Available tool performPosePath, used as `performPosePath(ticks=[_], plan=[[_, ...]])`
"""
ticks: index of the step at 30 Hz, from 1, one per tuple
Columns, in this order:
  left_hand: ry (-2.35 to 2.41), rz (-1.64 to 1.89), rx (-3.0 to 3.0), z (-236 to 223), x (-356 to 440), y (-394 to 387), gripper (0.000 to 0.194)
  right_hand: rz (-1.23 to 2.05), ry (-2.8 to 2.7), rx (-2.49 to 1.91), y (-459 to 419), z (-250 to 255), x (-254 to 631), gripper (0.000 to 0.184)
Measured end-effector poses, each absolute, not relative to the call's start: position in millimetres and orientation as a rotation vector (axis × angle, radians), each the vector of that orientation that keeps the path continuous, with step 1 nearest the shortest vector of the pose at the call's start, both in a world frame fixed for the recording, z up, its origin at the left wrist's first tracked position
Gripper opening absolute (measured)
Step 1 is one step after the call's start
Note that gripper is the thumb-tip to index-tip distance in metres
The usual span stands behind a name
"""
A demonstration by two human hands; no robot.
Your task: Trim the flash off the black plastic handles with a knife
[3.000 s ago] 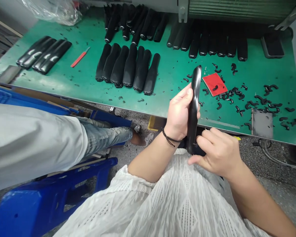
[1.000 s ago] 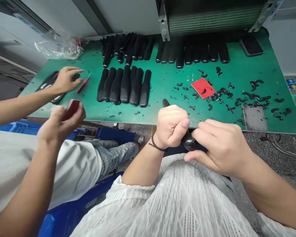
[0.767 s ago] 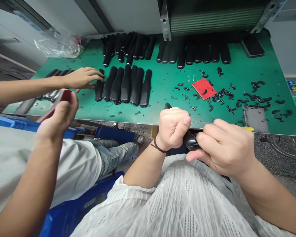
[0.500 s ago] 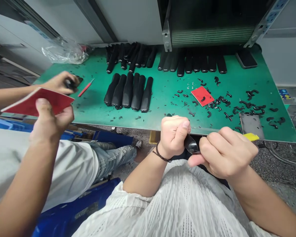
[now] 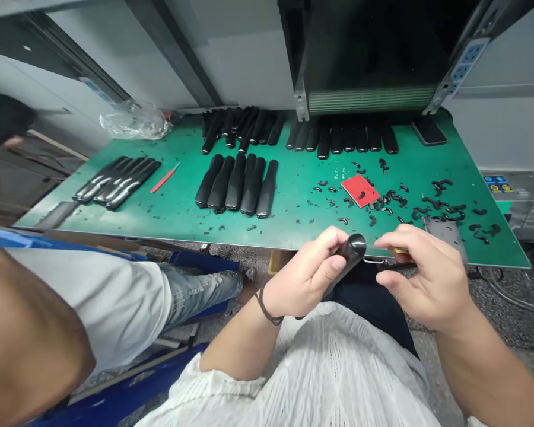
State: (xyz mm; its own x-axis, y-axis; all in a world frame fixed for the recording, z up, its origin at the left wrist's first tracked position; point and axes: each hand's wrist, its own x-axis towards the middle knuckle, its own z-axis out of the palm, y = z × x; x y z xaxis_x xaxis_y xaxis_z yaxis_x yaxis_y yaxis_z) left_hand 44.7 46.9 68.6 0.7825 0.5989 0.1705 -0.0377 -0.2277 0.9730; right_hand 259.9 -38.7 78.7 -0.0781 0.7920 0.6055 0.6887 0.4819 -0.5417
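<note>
My left hand (image 5: 309, 273) is wrapped around a black plastic handle (image 5: 352, 254), its rounded glossy end pointing up and to the right. Just right of that end is my right hand (image 5: 431, 276), thumb and forefinger apart. A yellow-handled knife (image 5: 400, 251) shows under the forefinger, mostly hidden by the fingers; a thin blade seems to reach toward the black handle. Beyond my hands, small curved black scraps (image 5: 394, 198) lie on the green table (image 5: 289, 198), some around a red sheet (image 5: 353, 188).
Black handles (image 5: 235, 184) stand grouped mid-table, with more along the back. Another row of handles (image 5: 115, 181) lies at left near a red pen-like cutter (image 5: 164, 178). A phone (image 5: 428, 130) rests at the back right. A co-worker in a white shirt (image 5: 129, 290) stands at my left.
My hands have parted, and the black handle's end has turned upward in my left hand. The co-worker's hands and red sheet have left view, showing the left row of handles. The camera view has shifted.
</note>
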Motion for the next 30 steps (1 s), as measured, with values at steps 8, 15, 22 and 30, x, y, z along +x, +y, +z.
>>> performPosePath(ticks=[8,15,22,30], plan=[[0.287,0.757,1.787,49.3,49.6,39.4,0.038,0.313,-2.028,-1.352,-31.1,96.1,256.1,0.065],[0.265,0.777,1.825,50.0,50.5,37.5,0.037,0.188,-2.114,-1.391,-31.6,102.8,254.9,0.065],[0.314,0.816,1.761,48.4,56.9,30.9,0.035,-0.274,-2.057,-1.370,-33.2,94.4,251.8,0.062],[0.414,0.768,1.518,49.4,63.4,19.7,0.037,-0.759,-1.858,-1.335,-33.4,69.5,241.9,0.051]])
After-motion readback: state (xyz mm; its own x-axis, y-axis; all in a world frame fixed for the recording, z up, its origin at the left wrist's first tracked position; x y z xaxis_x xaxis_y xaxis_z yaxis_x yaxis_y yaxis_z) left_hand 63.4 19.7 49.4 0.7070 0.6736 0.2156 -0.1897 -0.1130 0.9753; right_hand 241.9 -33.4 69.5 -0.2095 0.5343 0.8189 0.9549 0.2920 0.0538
